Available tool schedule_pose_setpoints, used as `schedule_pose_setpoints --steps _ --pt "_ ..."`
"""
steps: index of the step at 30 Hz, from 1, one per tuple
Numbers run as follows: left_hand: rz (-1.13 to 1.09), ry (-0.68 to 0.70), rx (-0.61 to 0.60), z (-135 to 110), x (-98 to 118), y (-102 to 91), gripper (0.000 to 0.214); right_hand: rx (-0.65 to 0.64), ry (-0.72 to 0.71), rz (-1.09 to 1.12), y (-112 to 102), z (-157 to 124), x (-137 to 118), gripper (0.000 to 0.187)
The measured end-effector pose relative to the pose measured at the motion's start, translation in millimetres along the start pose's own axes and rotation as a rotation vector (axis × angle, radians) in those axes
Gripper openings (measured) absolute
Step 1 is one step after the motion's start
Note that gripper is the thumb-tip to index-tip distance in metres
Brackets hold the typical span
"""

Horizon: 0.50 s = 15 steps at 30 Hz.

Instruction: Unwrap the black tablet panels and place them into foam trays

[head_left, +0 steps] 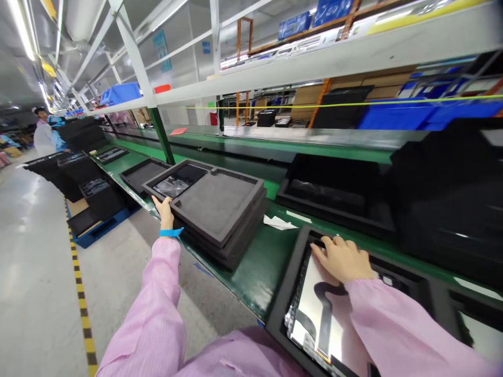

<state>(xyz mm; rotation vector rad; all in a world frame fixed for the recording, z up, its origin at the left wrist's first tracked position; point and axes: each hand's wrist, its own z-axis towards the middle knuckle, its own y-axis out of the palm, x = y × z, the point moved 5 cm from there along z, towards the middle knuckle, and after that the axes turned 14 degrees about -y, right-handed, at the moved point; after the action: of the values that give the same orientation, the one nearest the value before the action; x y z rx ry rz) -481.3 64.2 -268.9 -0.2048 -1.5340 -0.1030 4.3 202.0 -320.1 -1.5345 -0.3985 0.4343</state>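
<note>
My left hand (165, 213), with a blue wristband (171, 232) at the pink sleeve's cuff, is against the near edge of a stack of dark grey foam trays (218, 207). I cannot tell whether its fingers grip that edge. The stack's top tray has a recess holding a shiny sheet (173, 186). My right hand (341, 257) lies flat on a glossy flat panel (308, 309) in a black foam tray (285, 293), with the fingertips near the tray's far rim. A black ribbon cable (324, 314) crosses the panel, partly hidden under my sleeve.
A green workbench (251, 267) runs along the line, with a crumpled white paper (280, 223) and more black trays. White shelves (314, 63) above hold blue crates. A blue pallet (102, 228) of black trays stands on the floor beside a yellow-black line. A person in white (43, 137) stands far left.
</note>
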Motion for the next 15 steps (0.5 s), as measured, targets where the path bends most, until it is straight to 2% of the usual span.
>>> schedule_pose_setpoints --steps 3,7,12,15 --pt "0.079 -0.001 0.094 1 -6 -1.7 0.043 0.043 0.013 -0.052 9 -4 -5 0.037" --pt "0.169 0.015 0.179 1 -10 -9.2 0.042 0.062 0.024 -0.041 15 -6 -7 0.038" --pt "0.199 0.095 0.141 3 -6 -15.1 0.044 0.059 0.053 0.01 13 -5 -5 0.034" --pt "0.184 0.175 0.069 -7 8 -17.1 0.048 0.072 0.118 0.074 2 -6 -6 0.031"
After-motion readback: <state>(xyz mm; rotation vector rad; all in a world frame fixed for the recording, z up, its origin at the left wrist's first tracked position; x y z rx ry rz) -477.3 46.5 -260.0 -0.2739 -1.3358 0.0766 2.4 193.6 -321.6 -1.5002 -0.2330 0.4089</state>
